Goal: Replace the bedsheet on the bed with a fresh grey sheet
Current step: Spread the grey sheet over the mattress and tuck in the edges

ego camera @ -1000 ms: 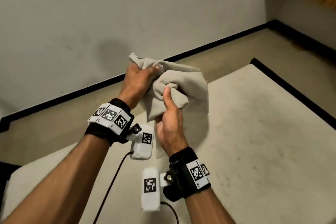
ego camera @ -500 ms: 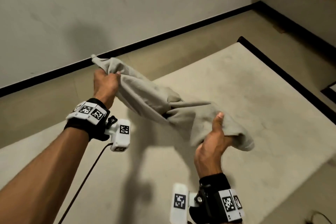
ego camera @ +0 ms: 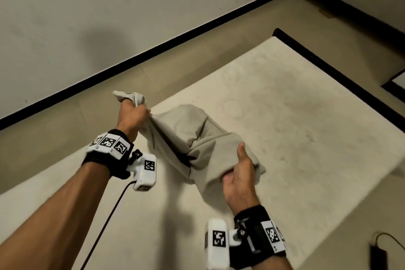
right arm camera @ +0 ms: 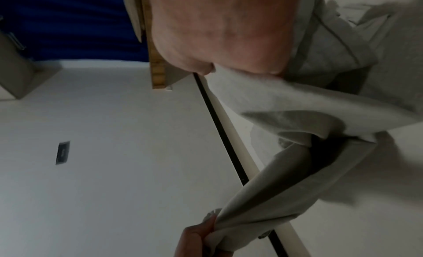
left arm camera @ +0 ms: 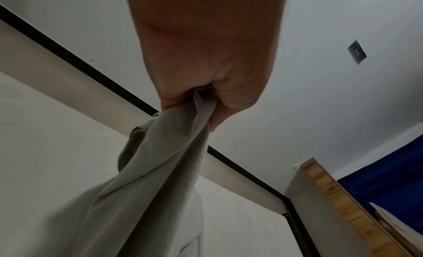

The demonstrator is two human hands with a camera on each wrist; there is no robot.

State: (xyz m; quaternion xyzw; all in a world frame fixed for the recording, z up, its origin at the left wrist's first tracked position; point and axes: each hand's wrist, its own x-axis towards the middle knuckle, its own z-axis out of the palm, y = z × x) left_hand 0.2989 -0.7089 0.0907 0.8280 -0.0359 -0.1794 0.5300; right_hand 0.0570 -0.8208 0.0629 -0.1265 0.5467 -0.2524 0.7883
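Observation:
A bunched grey sheet hangs between both hands above the bare cream mattress. My left hand grips one end in a fist, with a tuft of cloth sticking out past the knuckles. My right hand grips the other, thicker end, thumb on top. In the left wrist view the sheet streams down from the left hand. The right wrist view has the sheet folded under the right hand, and the left hand holding its far end.
A black bed frame edge borders the mattress on the right. Beige floor and a black skirting run along the white wall. A black cable and charger lie on the floor at lower right. A wooden headboard and a blue curtain stand beyond.
The hands have drawn apart, stretching the bundled sheet out between them. Both have come lower, closer to the mattress, and the sheet sags more loosely in the middle.

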